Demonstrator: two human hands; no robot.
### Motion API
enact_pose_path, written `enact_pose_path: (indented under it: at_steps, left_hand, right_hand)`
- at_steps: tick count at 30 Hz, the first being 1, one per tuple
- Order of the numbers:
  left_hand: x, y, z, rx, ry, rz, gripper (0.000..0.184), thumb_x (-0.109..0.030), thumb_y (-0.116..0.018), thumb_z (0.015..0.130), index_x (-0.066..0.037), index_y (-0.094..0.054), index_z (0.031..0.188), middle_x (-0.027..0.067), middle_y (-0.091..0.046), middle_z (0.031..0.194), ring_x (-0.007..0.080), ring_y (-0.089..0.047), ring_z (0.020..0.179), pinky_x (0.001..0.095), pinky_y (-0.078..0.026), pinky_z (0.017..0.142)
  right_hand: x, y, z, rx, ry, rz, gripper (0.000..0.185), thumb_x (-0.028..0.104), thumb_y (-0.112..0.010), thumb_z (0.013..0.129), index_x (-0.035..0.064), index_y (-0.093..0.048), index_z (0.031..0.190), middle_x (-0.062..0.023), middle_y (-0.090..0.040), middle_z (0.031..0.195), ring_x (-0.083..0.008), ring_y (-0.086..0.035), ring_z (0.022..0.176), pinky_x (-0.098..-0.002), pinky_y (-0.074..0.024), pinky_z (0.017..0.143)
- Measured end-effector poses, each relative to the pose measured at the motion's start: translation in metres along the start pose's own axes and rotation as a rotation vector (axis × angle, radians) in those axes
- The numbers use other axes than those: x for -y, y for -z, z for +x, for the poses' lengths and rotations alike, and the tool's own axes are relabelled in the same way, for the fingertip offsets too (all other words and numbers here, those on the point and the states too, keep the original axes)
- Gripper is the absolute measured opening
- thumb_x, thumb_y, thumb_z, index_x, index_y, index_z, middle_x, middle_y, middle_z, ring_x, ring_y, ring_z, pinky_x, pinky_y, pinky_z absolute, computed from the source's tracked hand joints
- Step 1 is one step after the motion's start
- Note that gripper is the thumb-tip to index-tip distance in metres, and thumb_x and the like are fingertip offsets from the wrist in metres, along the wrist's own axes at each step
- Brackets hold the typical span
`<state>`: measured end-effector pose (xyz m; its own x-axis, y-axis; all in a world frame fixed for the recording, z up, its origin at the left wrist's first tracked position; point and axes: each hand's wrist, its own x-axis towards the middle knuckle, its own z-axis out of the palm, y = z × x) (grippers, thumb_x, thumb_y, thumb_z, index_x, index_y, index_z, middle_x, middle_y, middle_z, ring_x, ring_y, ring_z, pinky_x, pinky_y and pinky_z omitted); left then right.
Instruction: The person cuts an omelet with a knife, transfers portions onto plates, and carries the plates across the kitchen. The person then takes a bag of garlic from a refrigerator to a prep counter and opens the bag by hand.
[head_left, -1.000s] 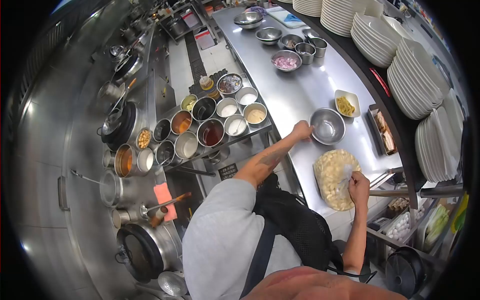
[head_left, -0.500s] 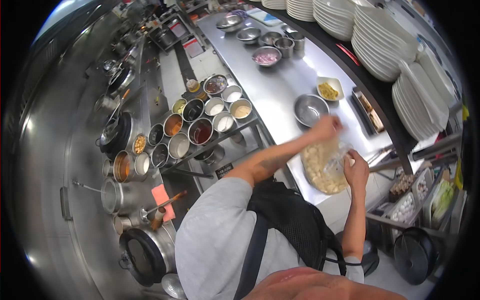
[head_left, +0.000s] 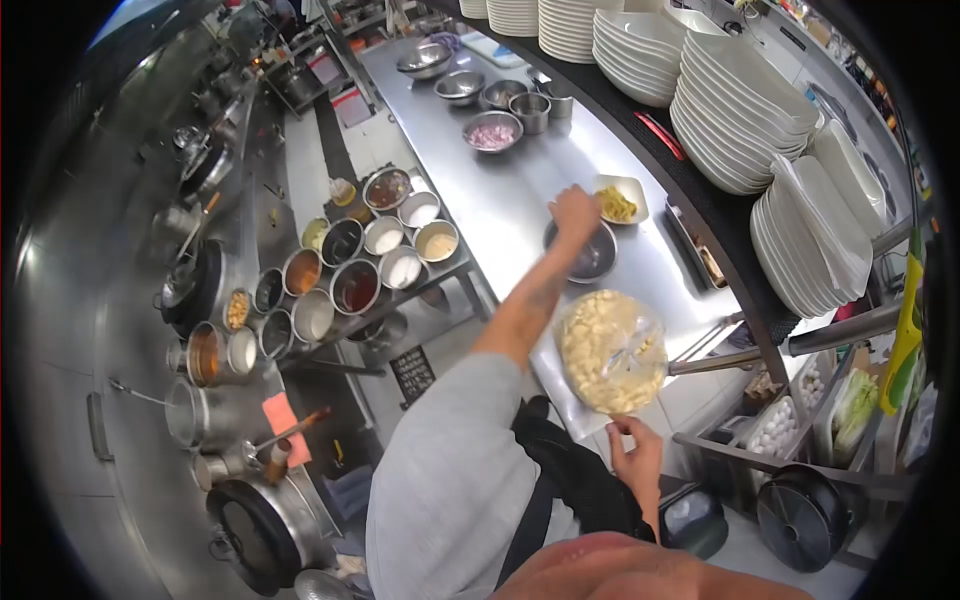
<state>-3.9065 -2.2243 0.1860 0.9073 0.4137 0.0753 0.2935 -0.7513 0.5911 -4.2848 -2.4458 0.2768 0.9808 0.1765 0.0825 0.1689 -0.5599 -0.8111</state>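
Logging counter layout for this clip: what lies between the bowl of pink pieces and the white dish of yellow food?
Between the bowl and the dish is bare steel counter, in the head view.

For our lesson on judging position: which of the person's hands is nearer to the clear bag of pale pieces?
Right. The right hand is at the near edge of the clear bag; the left hand is beyond its far side, by the metal bowl.

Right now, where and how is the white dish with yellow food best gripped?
Probably by the right rim, coming from the right, thumb inside and fingers beneath. The white dish sits upright, its right rim bare beside the yellow food, while the left hand and metal bowl crowd its left side.
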Motion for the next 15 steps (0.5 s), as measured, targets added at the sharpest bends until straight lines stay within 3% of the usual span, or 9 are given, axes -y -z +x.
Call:
enact_pose_path:
  at_steps: [2,4,5,7,9,10,12,14,15]
  left_hand:
    - [-0.001,-0.02,0.034,0.064,0.044,0.118,0.029,-0.03,-0.062,0.089,-0.01,-0.07,0.107,0.0124,-0.069,0.116,0.0293,-0.066,0.108,0.0489,-0.043,0.098]
    - [-0.005,-0.019,0.05,0.469,0.174,0.044,0.031,-0.025,-0.061,0.088,-0.007,-0.07,0.112,0.0123,-0.066,0.126,0.0263,-0.063,0.117,0.0473,-0.046,0.098]
    - [0.0,-0.034,0.063,0.472,0.167,0.039,0.031,-0.025,-0.061,0.088,-0.007,-0.07,0.112,0.0123,-0.066,0.126,0.0263,-0.063,0.117,0.0473,-0.046,0.098]
    - [0.014,-0.095,0.082,0.372,0.241,-0.119,0.033,-0.024,-0.061,0.088,-0.004,-0.07,0.113,0.0135,-0.068,0.122,0.0276,-0.069,0.107,0.0443,-0.055,0.088]
    - [0.025,-0.12,0.092,0.504,0.226,-0.518,0.032,-0.023,-0.062,0.087,-0.001,-0.071,0.108,0.0154,-0.073,0.103,0.0301,-0.075,0.082,0.0404,-0.061,0.068]
    - [0.04,-0.139,0.098,0.455,-0.005,-0.504,0.026,-0.019,-0.066,0.086,0.001,-0.07,0.103,0.0172,-0.073,0.099,0.0305,-0.074,0.076,0.0402,-0.058,0.057]
    - [0.022,-0.143,0.092,0.416,-0.249,-0.489,0.021,-0.014,-0.069,0.085,0.002,-0.069,0.097,0.019,-0.073,0.094,0.0309,-0.073,0.069,0.04,-0.055,0.046]
    - [-0.005,-0.102,0.069,0.366,0.336,-0.588,0.023,-0.013,-0.062,0.088,0.005,-0.07,0.099,0.0204,-0.072,0.082,0.0297,-0.073,0.065,0.0403,-0.061,0.053]
    - [-0.003,-0.105,0.07,0.394,0.349,-0.761,0.021,-0.011,-0.063,0.086,0.006,-0.07,0.096,0.0209,-0.072,0.082,0.0294,-0.073,0.065,0.0404,-0.061,0.053]
  right_hand:
    - [-0.005,-0.002,-0.015,0.003,-0.064,0.026,0.015,0.007,-0.07,0.086,-0.003,-0.071,0.098,-0.0158,-0.071,0.081,-0.0213,-0.07,0.075,-0.0312,-0.0527,0.071]
    - [-0.012,-0.011,-0.037,0.002,-0.099,0.057,0.015,0.007,-0.07,0.086,-0.0034,-0.071,0.098,-0.0152,-0.071,0.08,-0.0193,-0.07,0.074,-0.0307,-0.0526,0.07]
    - [-0.017,-0.015,-0.045,0.004,-0.177,0.052,0.016,0.006,-0.07,0.086,-0.003,-0.071,0.099,-0.0146,-0.072,0.08,-0.018,-0.07,0.074,-0.0301,-0.0525,0.067]
    - [-0.016,-0.015,-0.051,-0.017,-0.269,0.027,0.016,0.005,-0.07,0.086,-0.0026,-0.072,0.1,-0.014,-0.072,0.081,-0.0166,-0.069,0.075,-0.0295,-0.0524,0.065]
    - [-0.008,-0.018,-0.061,-0.004,-0.358,0.034,0.017,0.006,-0.07,0.087,-0.0008,-0.072,0.102,-0.0119,-0.073,0.082,-0.014,-0.069,0.076,-0.0279,-0.0516,0.06]
    - [-0.009,-0.019,-0.066,-0.003,-0.401,0.08,0.019,0.011,-0.072,0.086,0.0029,-0.073,0.103,-0.0151,-0.073,0.088,-0.0224,-0.073,0.082,-0.03,-0.0543,0.073]
    - [-0.012,-0.028,-0.074,-0.022,-0.519,0.146,0.02,0.011,-0.072,0.086,0.0029,-0.072,0.104,-0.0148,-0.074,0.089,-0.0215,-0.073,0.083,-0.0297,-0.0544,0.074]
    - [-0.034,-0.047,-0.095,0.026,-0.611,0.216,0.022,0.011,-0.072,0.086,0.003,-0.072,0.106,-0.0145,-0.074,0.09,-0.0207,-0.073,0.084,-0.0293,-0.0544,0.074]
    - [-0.07,-0.066,-0.118,0.049,-0.635,0.249,0.022,0.015,-0.071,0.087,0.0027,-0.072,0.105,-0.0165,-0.073,0.091,-0.025,-0.073,0.085,-0.0326,-0.0549,0.075]
